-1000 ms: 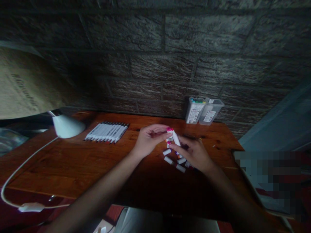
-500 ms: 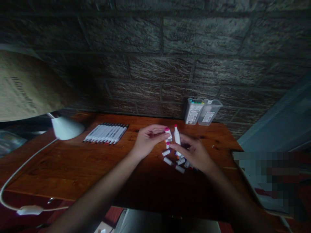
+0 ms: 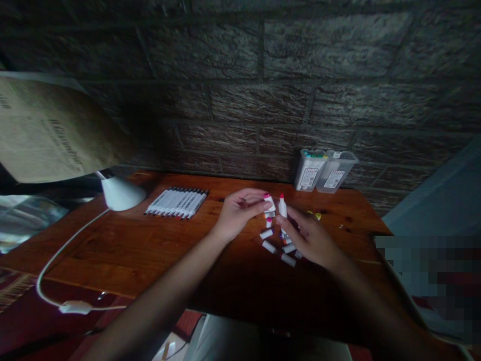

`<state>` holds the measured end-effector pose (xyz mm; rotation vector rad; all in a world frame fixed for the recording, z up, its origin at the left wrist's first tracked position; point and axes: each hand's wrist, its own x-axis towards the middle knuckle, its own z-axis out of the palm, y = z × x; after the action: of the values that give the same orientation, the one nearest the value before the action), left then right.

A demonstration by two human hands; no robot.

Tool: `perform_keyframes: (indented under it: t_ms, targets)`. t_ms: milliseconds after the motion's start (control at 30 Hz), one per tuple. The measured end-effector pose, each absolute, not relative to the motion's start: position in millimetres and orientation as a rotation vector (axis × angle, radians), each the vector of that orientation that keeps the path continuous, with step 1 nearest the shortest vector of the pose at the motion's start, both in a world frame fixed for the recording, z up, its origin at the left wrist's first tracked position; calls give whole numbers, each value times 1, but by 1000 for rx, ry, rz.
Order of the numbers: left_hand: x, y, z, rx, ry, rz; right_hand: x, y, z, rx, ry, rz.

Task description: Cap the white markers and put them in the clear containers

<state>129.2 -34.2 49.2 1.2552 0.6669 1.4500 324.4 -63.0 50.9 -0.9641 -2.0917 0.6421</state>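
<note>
My left hand (image 3: 239, 214) pinches a white marker cap (image 3: 269, 202) with a pink end between thumb and fingertips. Just to its right, my right hand (image 3: 311, 234) grips an uncapped white marker (image 3: 283, 209), its red-pink tip pointing up. Cap and marker are apart, with a small gap between them. Below the hands, several loose white caps (image 3: 269, 246) lie scattered on the wooden table, one of them with a pink end (image 3: 269, 220). My right hand partly hides some of this pile.
A row of white markers (image 3: 178, 202) lies side by side on the left of the table (image 3: 150, 250). Behind stand two clear plastic cases, one holding markers (image 3: 308, 173), the other see-through (image 3: 333, 175). A lamp (image 3: 122, 194) with a white cord stands left, against a brick wall.
The view has swung a little to the left, so everything sits further right. Both hands keep their hold, and the marker stands slightly more upright.
</note>
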Motion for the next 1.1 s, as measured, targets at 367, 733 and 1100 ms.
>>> perform_keyframes:
  t_ms: [367,733,1100]
  targets:
    - [129,-34,48,1296,690,1441,324,-61,46,-978,-1975,677]
    - [129,-34,48,1254,684,1434,322,-59,48,-990,-1829,653]
    - [124,-30,55,890,627,1324,327,-66,61,-790,-1441,814]
